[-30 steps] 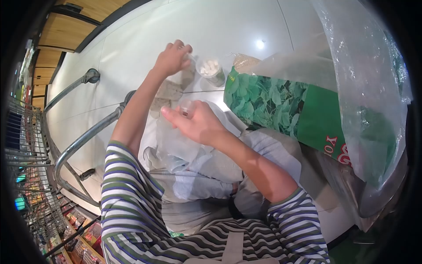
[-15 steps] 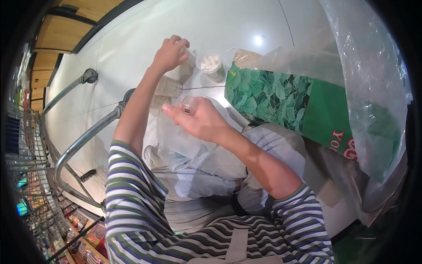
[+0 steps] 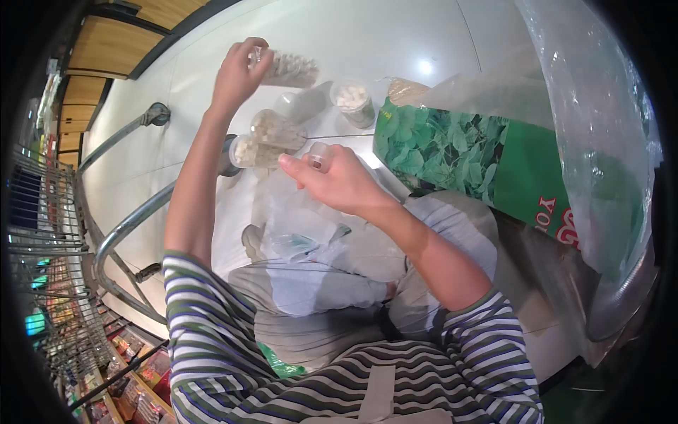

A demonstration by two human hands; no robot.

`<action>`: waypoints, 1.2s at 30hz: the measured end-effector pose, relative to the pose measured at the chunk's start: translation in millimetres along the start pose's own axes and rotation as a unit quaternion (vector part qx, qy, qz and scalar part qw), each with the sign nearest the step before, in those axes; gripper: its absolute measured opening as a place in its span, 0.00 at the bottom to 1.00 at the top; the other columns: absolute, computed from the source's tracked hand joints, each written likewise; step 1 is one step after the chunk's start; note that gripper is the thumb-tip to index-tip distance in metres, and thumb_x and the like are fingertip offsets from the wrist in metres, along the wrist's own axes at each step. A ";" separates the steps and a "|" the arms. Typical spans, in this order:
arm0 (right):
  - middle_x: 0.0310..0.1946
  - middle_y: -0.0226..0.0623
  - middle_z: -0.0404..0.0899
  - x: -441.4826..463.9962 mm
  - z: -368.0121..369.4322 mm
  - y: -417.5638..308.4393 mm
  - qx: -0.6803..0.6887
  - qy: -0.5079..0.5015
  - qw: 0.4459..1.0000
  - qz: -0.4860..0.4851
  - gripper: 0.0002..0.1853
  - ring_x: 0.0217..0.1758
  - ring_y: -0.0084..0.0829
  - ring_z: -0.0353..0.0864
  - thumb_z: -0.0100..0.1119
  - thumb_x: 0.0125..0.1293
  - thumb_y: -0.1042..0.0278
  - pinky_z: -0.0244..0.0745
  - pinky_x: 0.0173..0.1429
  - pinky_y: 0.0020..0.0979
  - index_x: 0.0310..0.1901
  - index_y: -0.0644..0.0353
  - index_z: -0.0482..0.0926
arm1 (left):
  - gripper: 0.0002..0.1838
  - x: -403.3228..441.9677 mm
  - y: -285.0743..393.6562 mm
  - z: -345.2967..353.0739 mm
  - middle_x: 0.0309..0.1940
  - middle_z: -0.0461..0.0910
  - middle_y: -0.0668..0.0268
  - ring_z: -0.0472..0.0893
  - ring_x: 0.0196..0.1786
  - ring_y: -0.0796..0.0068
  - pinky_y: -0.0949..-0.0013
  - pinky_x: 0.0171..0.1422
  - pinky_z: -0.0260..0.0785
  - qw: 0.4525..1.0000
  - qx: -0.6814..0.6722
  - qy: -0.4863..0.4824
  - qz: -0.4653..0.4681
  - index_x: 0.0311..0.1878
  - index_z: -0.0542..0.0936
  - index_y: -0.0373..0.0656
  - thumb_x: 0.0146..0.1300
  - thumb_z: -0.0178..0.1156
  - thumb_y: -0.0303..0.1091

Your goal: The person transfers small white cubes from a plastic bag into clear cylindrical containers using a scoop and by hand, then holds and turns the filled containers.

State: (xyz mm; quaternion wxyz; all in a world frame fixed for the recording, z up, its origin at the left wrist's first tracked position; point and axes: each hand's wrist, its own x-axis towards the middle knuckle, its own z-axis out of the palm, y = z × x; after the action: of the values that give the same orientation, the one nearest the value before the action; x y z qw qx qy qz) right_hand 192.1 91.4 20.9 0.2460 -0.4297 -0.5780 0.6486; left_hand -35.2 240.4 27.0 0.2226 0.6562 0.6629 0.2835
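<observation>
My left hand is closed around one end of a clear container of pale pieces, tilted on its side at the top. In my right hand is a small clear cup, pinched between thumb and fingers. Two more clear containers with whitish pieces, one behind the other, lie left of my right hand. An empty-looking clear container lies beyond them. An upright cup of white pieces stands on the floor to the right.
A green bag with a leaf print and clear plastic sheeting lie on the right. At the left are a metal cart frame and wire racks. A plastic bag rests by my legs.
My left hand has moved up and left, and the container in it now shows clearly, tilted sideways. The containers near my right hand are more visible. My right hand still holds the small cup.
</observation>
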 end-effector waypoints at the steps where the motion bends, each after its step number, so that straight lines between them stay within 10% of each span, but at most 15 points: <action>1: 0.11 0.30 0.71 1.3 2.1 1.7 0.008 0.004 1.000 -0.004 0.32 0.17 0.20 0.71 0.60 0.64 0.38 0.66 0.25 0.27 0.17 0.63 0.79 | 0.14 -20.6 24.1 -14.9 0.46 0.80 0.61 0.81 0.45 0.62 0.63 0.47 0.74 0.966 0.204 0.017 0.157 0.49 0.80 0.49 0.64 0.61 0.43; 3: 0.06 0.41 0.67 3.2 7.9 11.9 0.033 0.046 0.996 -0.064 0.38 0.11 0.34 0.70 0.62 0.60 0.36 0.64 0.21 0.38 0.10 0.68 0.74 | 0.14 -41.2 40.0 -34.2 0.47 0.80 0.61 0.80 0.45 0.64 0.66 0.48 0.73 0.867 0.394 0.030 0.304 0.51 0.80 0.45 0.66 0.60 0.41; 5: 0.06 0.41 0.68 4.8 9.7 15.7 0.031 0.046 0.997 -0.060 0.38 0.12 0.33 0.71 0.62 0.60 0.35 0.65 0.21 0.37 0.10 0.68 0.74 | 0.14 -54.5 41.0 -58.3 0.46 0.81 0.60 0.79 0.43 0.64 0.66 0.48 0.72 0.951 0.229 0.050 0.200 0.50 0.80 0.44 0.67 0.59 0.40; 13: 0.15 0.31 0.74 10.5 7.8 26.4 0.049 0.045 0.998 -0.016 0.28 0.17 0.20 0.74 0.60 0.65 0.39 0.66 0.21 0.25 0.25 0.62 0.79 | 0.13 -119.0 68.1 -104.8 0.46 0.81 0.62 0.82 0.44 0.58 0.62 0.46 0.74 0.938 0.317 0.014 0.143 0.48 0.82 0.50 0.65 0.60 0.45; 18: 0.18 0.40 0.79 23.4 -4.0 35.6 0.088 0.080 0.992 0.048 0.32 0.13 0.23 0.73 0.63 0.61 0.39 0.69 0.18 0.24 0.23 0.69 0.79 | 0.15 -152.5 49.6 -132.5 0.45 0.79 0.70 0.76 0.44 0.82 0.77 0.36 0.72 0.994 0.102 -0.003 0.029 0.54 0.77 0.43 0.71 0.57 0.41; 23: 0.18 0.38 0.78 38.2 5.3 63.4 0.066 0.035 0.991 0.108 0.27 0.15 0.22 0.74 0.69 0.59 0.45 0.68 0.18 0.23 0.21 0.66 0.77 | 0.16 -208.1 48.6 -133.1 0.48 0.79 0.66 0.77 0.47 0.79 0.75 0.44 0.72 0.997 -0.011 0.075 -0.008 0.55 0.76 0.39 0.68 0.59 0.35; 29: 0.18 0.29 0.70 54.0 -3.8 99.1 0.047 0.123 0.987 0.097 0.21 0.15 0.20 0.70 0.73 0.56 0.56 0.61 0.16 0.25 0.32 0.62 0.71 | 0.20 -254.5 27.2 -107.2 0.50 0.79 0.60 0.76 0.57 0.71 0.68 0.65 0.64 0.978 -0.180 0.109 0.007 0.55 0.75 0.35 0.59 0.61 0.26; 36: 0.35 0.39 0.76 48.7 10.2 94.7 -0.126 0.260 0.957 0.031 0.27 0.26 0.25 0.77 0.71 0.58 0.61 0.68 0.23 0.25 0.55 0.67 0.74 | 0.20 -275.6 -12.8 -78.5 0.49 0.81 0.66 0.77 0.50 0.77 0.76 0.48 0.65 0.974 -0.173 0.145 0.023 0.50 0.80 0.40 0.51 0.65 0.28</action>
State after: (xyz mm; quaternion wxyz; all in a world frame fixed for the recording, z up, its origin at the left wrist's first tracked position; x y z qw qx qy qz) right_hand 175.5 105.7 -83.8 0.3114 -0.6286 -0.5575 0.4439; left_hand -86.1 -40.4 55.3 0.2277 0.5750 0.6140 0.4905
